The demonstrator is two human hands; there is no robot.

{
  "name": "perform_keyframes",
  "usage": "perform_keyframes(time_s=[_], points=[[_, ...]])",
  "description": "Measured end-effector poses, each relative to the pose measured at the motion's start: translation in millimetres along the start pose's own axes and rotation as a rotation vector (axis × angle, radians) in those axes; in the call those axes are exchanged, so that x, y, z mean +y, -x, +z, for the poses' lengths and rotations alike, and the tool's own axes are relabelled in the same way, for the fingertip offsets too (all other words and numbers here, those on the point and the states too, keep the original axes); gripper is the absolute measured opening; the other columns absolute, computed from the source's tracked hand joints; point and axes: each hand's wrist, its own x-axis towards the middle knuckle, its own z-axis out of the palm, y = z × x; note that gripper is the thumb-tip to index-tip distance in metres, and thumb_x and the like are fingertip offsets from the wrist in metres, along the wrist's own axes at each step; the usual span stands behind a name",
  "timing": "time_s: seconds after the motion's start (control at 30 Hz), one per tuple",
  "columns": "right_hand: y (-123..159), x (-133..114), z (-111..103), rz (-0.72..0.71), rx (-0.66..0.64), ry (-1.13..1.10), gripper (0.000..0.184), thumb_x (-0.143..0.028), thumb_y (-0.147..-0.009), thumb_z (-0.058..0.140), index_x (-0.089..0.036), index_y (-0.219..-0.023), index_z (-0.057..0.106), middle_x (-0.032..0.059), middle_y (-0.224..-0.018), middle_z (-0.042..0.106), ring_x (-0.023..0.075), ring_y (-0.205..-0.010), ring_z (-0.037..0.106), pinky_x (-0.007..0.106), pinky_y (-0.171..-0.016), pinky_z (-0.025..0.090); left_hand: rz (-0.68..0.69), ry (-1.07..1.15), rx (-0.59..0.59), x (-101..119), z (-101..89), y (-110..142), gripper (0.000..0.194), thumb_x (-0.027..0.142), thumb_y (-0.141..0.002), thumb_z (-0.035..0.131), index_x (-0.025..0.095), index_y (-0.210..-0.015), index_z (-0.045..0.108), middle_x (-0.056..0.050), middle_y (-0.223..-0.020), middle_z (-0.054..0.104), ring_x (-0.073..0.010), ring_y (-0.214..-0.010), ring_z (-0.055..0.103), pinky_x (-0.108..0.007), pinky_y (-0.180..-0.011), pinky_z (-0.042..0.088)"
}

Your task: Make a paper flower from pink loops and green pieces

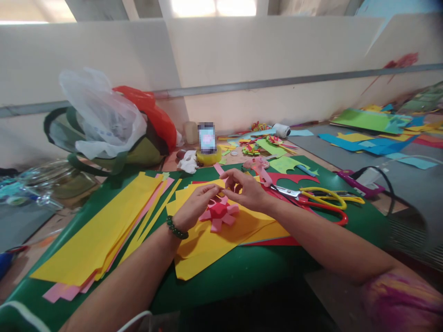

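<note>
A pink and red paper bow (pixel 220 213) lies on yellow paper sheets (pixel 207 240) spread over a green sheet (pixel 242 272). My left hand (pixel 195 206), a green bead bracelet on its wrist, curls its fingers onto the bow's left loops. My right hand (pixel 242 189) hovers just above the bow, its fingers pinched on a thin paper strip. Both hands almost touch each other.
Scissors with yellow handles (pixel 321 196) and red handles (pixel 325 210) lie right of my hands. A stack of yellow and pink strips (pixel 104 230) is on the left. Behind are a tape roll (pixel 208 158), a phone (pixel 206 137), plastic bags (pixel 104 120) and paper scraps (pixel 374 133).
</note>
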Motion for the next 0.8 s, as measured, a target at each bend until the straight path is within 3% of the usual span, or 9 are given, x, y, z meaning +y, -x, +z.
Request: perform_keyframes(time_s=[0.2,0.47,0.8], points=[[-0.7,-0.5,-0.8,0.014,0.007,-0.004,0.02,-0.025,-0.083,0.059,-0.02,-0.101,0.05,-0.0035,-0.07,0.056,0.0101,-0.06,0.053,0.023,-0.053,0.043,-0.009,-0.011,0.029,1.8,0.4,-0.4,0.025,0.041,-0.068,0.064,0.017,-0.078,0.065,-0.004,-0.082,0.063,-0.0173,-0.078,0.057,-0.029,-0.073,0.042],[-2.8,1.3,-1.1,0.091,0.044,-0.089,0.025,-0.026,-0.079,0.061,-0.02,-0.101,0.051,-0.0035,-0.072,0.055,0.0106,-0.063,0.053,0.023,-0.055,0.043,0.048,-0.007,-0.028,3.7,0.1,1.2,0.024,0.035,-0.063,0.071,0.016,-0.076,0.063,-0.001,-0.08,0.063,-0.0152,-0.075,0.054,-0.029,-0.073,0.042],[-6.2,8.0,-4.8,0.162,0.063,-0.181,0.029,-0.029,-0.077,0.064,-0.019,-0.101,0.051,-0.0021,-0.072,0.06,0.0122,-0.064,0.058,0.026,-0.058,0.047,0.07,-0.055,0.032,2.1,-2.2,-1.1,0.015,0.026,-0.058,0.062,0.018,-0.072,0.063,-0.002,-0.078,0.064,-0.017,-0.077,0.055,-0.031,-0.075,0.045]])
